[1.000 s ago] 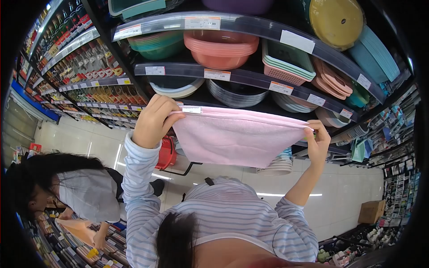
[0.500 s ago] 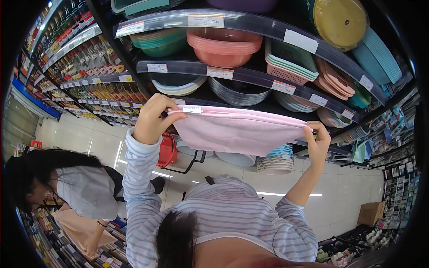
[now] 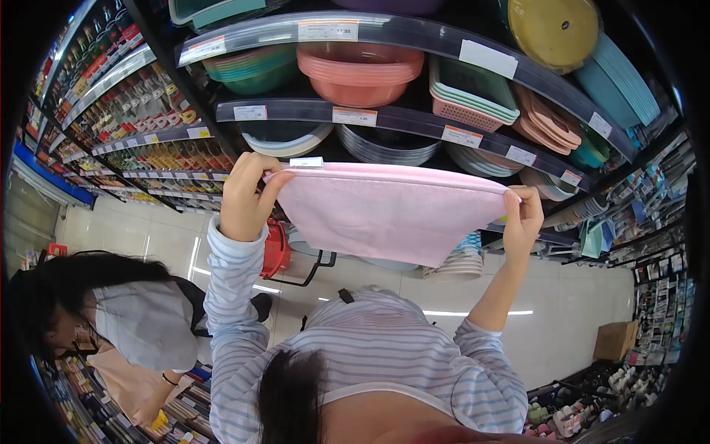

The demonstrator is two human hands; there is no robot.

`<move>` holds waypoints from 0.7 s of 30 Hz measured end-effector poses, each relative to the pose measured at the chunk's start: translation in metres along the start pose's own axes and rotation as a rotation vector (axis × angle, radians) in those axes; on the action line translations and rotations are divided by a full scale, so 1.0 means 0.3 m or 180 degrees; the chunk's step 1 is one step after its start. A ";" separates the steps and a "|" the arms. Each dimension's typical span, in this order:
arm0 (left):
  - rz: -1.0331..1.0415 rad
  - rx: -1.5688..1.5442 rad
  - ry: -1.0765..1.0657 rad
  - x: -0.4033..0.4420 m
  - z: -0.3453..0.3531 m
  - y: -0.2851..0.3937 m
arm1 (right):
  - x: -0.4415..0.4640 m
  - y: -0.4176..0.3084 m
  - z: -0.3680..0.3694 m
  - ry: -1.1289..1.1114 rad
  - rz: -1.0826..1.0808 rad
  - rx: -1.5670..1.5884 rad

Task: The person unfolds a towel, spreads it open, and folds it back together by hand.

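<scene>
shelves (image 3: 414,31) of basins (image 3: 361,74) rise ahead over a pale tiled floor (image 3: 569,318), with rows of bottles (image 3: 159,96) off to the left and a red basket (image 3: 276,251) low behind the left forearm. out in front of these shelves, held up in the air, is a pink cloth (image 3: 384,214), its long axis running left to right between the person's 2 hands and its top edge drawn fairly straight. from the grips it spreads inward and hangs down, the lower edge free and nothing seen supporting it. neither hand is nearer, since each has 1 upper corner: the left hand (image 3: 250,196) pinches beside a white label (image 3: 306,163), and the right hand (image 3: 522,220) pinches the far end, slightly lower in view. both grips are closed on the fabric, thumb against fingers, with no open gap showing; how hard they press cannot be told. well apart at left, another person (image 3: 144,322) bends over a peach cloth (image 3: 122,374).
</scene>
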State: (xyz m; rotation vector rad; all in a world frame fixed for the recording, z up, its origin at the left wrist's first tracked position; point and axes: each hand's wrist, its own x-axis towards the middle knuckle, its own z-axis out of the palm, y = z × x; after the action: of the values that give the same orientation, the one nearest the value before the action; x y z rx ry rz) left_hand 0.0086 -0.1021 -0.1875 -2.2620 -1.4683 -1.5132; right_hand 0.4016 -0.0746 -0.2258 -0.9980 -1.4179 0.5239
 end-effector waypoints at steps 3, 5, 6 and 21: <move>-0.0010 0.0054 0.0033 0.005 0.003 0.002 | 0.004 0.004 0.013 0.0022 0.0061 -0.0054; -0.0010 0.0065 0.0053 0.006 0.005 -0.002 | 0.006 0.002 0.014 -0.0016 0.0122 -0.0113; 0.0031 0.0083 0.0030 0.005 0.005 -0.005 | 0.007 -0.002 0.016 -0.0070 0.0085 -0.0117; 0.0729 0.0654 -0.0431 -0.012 0.016 -0.066 | 0.013 0.031 0.021 -0.0424 -0.0546 -0.1316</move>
State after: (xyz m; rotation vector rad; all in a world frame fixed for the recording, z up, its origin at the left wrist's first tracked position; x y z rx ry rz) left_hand -0.0025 -0.0911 -0.2012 -2.3501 -1.2729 -1.1135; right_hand 0.3984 -0.0649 -0.2321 -1.1678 -1.7570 0.1732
